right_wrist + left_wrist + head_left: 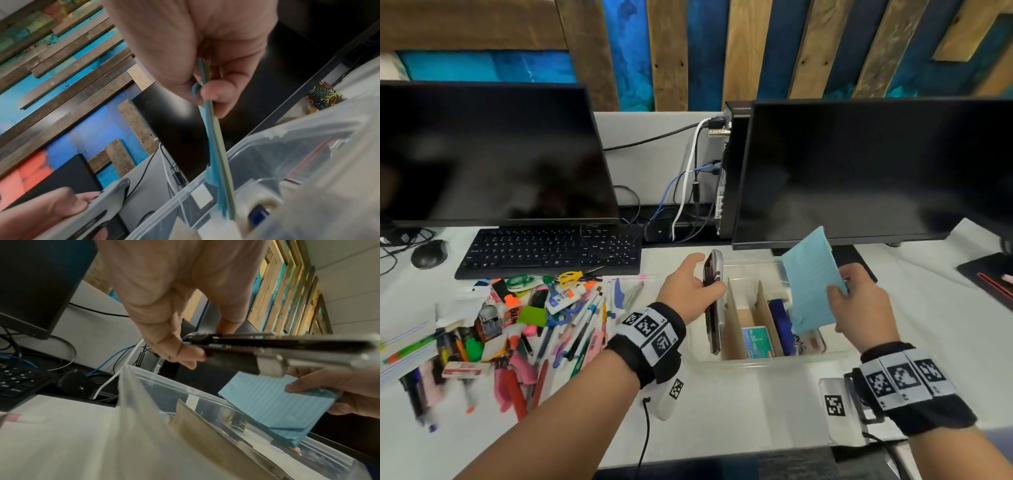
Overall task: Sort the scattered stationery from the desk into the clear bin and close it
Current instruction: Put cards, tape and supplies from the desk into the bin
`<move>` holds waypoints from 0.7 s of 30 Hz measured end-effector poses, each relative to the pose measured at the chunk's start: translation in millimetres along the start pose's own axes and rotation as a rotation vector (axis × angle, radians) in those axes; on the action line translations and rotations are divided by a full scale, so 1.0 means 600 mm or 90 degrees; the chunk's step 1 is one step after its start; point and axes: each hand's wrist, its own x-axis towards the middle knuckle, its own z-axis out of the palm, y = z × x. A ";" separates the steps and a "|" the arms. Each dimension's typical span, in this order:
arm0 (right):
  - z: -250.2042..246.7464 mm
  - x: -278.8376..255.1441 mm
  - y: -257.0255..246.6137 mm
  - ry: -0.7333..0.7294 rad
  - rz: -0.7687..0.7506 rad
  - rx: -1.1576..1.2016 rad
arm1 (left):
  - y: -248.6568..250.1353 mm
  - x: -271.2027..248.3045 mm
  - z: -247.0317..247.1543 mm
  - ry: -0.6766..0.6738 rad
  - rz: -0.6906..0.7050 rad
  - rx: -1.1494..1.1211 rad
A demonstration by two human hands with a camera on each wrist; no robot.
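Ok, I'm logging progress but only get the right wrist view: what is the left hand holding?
Observer: The left hand grips a long black-and-silver metal stapler, on end at the clear plastic bin's left end.
Operator: Where's my pad going?
Observer: The right hand's pale blue lined notepad dips into the section right of two brown cardboard dividers.
Operator: Much left on the desk?
Observer: A big heap of pens, markers and glue lies left of the bin.

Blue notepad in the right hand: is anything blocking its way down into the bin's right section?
Nothing visible blocks it. The right hand holds the blue notepad tilted, with its lower edge already inside the clear bin, right of the cardboard dividers. A dark blue item stands just left of it, close beside the pad.
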 end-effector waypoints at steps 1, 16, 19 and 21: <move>-0.002 0.003 0.007 -0.002 0.007 -0.013 | 0.003 -0.001 0.005 -0.004 0.001 0.003; -0.004 0.016 0.053 -0.068 0.062 0.002 | 0.085 0.014 0.048 -0.118 0.122 0.180; -0.012 0.013 0.060 -0.062 0.059 0.019 | 0.105 0.018 0.048 -0.132 0.147 0.245; -0.017 0.011 0.067 -0.051 0.055 0.026 | 0.120 0.023 0.050 -0.137 0.159 0.293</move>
